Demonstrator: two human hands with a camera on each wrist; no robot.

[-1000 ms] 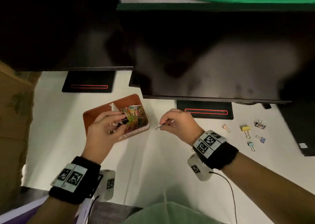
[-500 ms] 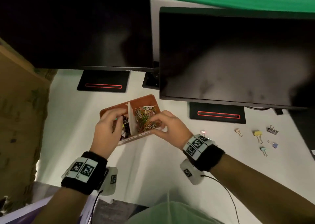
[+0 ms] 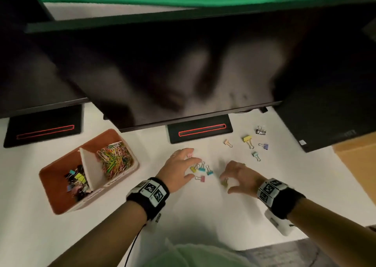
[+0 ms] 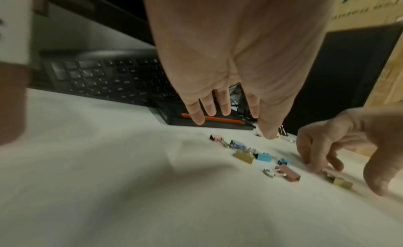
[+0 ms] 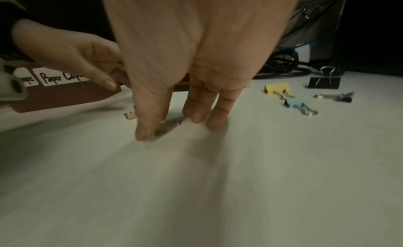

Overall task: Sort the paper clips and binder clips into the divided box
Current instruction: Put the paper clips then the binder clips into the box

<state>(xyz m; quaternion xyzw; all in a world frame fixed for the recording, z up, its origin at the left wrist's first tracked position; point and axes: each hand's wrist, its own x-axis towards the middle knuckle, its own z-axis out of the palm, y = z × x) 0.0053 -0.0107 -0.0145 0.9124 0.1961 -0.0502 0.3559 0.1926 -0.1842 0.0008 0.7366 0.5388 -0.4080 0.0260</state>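
From the head view, a brown divided box point(image 3: 61, 187) sits left on the white table point(image 3: 183, 216), holding coloured paper clips point(image 3: 115, 159) right of its divider and binder clips point(image 3: 76, 180) left. The left hand point(image 3: 178, 165) hovers, fingers spread, over small pastel binder clips point(image 3: 200, 170).

Left wrist view: the right hand point(image 4: 340, 147) touches down beside an olive binder clip point(image 4: 340, 181).

Right wrist view: thumb and fingers point(image 5: 197, 112) close around that clip; whether it is pinched, I cannot tell.

Both off the divided box point(image 3: 61, 185) now: left hand point(image 3: 179, 165) spread over loose binder clips point(image 3: 201, 169), right hand point(image 3: 240, 177) down on an olive clip point(image 3: 224, 183), paper clip gone.
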